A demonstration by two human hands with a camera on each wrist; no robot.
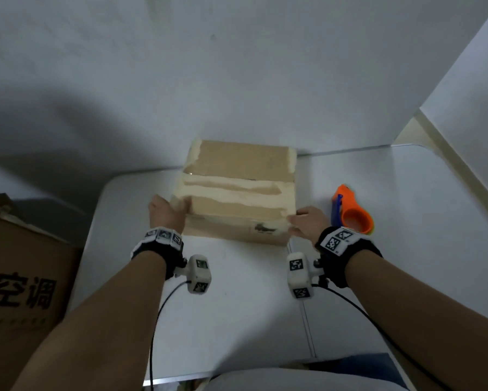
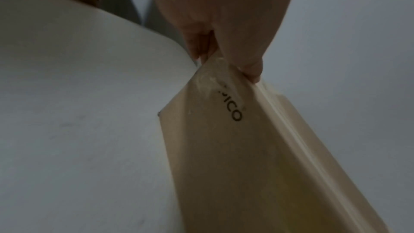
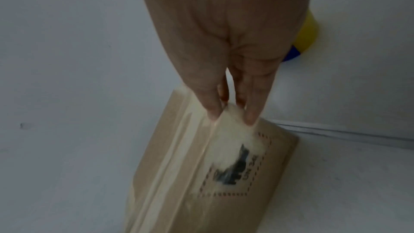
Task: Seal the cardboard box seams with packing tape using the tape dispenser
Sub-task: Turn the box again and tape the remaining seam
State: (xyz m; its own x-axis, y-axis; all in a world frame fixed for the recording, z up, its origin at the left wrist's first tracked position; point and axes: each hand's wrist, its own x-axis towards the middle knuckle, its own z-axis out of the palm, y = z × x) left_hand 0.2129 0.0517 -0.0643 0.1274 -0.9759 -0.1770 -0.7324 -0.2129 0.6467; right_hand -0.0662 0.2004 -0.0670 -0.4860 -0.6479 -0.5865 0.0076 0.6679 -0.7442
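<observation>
A taped cardboard box (image 1: 237, 170) stands on the white table (image 1: 237, 306), close to the wall. My left hand (image 1: 177, 204) grips its near left corner; in the left wrist view the thumb and fingers (image 2: 253, 72) pinch that corner of the box (image 2: 246, 148). My right hand (image 1: 296, 221) holds the near right corner, thumb on top and fingers down the side (image 3: 251, 118) of the box (image 3: 201, 183). The orange and blue tape dispenser (image 1: 352, 213) lies on the table just right of my right hand; a yellow and blue part of the tape dispenser (image 3: 306, 36) shows behind the hand.
A large brown carton (image 1: 19, 277) with black print stands off the table's left edge. A white wall (image 1: 237, 66) rises right behind the box. A seam (image 1: 304, 320) runs across the tabletop near my right wrist.
</observation>
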